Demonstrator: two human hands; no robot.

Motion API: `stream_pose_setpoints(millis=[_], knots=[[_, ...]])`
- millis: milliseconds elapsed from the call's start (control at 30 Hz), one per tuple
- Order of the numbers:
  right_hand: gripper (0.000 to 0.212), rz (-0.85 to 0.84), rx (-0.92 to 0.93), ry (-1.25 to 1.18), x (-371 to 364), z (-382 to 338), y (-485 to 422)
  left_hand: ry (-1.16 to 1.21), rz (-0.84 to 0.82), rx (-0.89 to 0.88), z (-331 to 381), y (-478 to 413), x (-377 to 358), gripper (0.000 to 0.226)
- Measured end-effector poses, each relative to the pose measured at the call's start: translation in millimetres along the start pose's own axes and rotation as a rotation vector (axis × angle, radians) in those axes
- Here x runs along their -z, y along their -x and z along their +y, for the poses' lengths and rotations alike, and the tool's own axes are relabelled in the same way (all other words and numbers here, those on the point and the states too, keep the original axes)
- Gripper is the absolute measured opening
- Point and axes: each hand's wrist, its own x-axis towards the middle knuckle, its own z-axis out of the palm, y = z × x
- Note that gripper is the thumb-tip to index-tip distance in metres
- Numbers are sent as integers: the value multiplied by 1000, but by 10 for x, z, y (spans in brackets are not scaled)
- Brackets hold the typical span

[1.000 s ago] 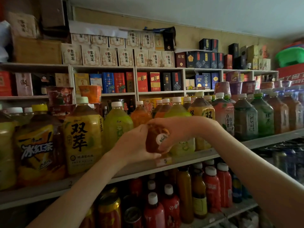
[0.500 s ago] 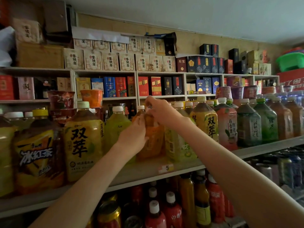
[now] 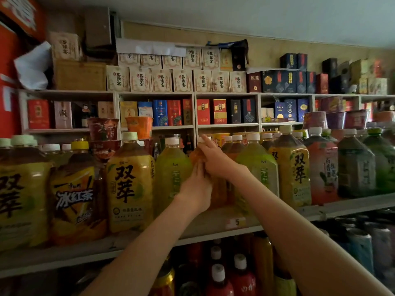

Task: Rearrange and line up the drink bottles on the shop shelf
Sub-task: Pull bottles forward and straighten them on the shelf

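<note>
An orange drink bottle (image 3: 220, 192) stands upright on the grey shelf (image 3: 213, 226), set back between a green bottle (image 3: 173, 174) and another green bottle (image 3: 259, 169). My left hand (image 3: 197, 190) holds its body from the left side. My right hand (image 3: 213, 159) grips its shoulder and neck from above, hiding the cap. Both hands cover most of the bottle. A tall yellow bottle (image 3: 130, 184) stands further left at the shelf's front.
Large bottles line the shelf left and right, among them a yellow iced-tea bottle (image 3: 73, 199) and a red-labelled one (image 3: 323, 167). Red-capped bottles (image 3: 219, 278) fill the shelf below. Boxes (image 3: 162, 80) stack above. A price tag (image 3: 236, 222) marks the shelf edge.
The orange bottle went from tilted at the shelf's front edge to upright, then further back between the green bottles. Both hands followed it up and inward.
</note>
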Motion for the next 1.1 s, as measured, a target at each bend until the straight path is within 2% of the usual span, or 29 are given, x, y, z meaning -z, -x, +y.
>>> stream_pose_setpoints(millis=[100, 200, 267, 300, 433, 600, 700, 767, 867, 967, 1100], knots=[[67, 0, 43, 42, -12, -3, 44, 169, 83, 26, 12, 4, -2, 59], [56, 69, 105, 14, 10, -28, 152, 612, 124, 161, 16, 45, 17, 29], [45, 163, 149, -6, 57, -43, 259, 882, 203, 240, 12, 97, 31, 24], [41, 208, 172, -4, 84, -48, 320, 939, 261, 244, 26, 114, 55, 24], [33, 384, 224, -21, 195, -20, 585, 941, 426, 166, 251, 108, 203, 25], [27, 529, 149, 15, 512, 298, 930, 964, 519, 18, 793, 101, 242, 39], [27, 517, 108, 18, 617, 537, 1127, 1022, 537, -64, 1100, 83, 193, 35], [28, 493, 83, 38, 670, 735, 1252, 1006, 489, -71, 1300, 3, 144, 32], [27, 480, 50, 23, 786, 1133, 1447, 949, 425, -65, 1645, -187, 61, 33], [25, 448, 27, 19, 895, 1541, 1572, 861, 445, -85, 1958, -364, -57, 32], [28, 408, 10, 3, 1054, 2182, 1671, 735, 478, -20, 2400, -642, -210, 40]])
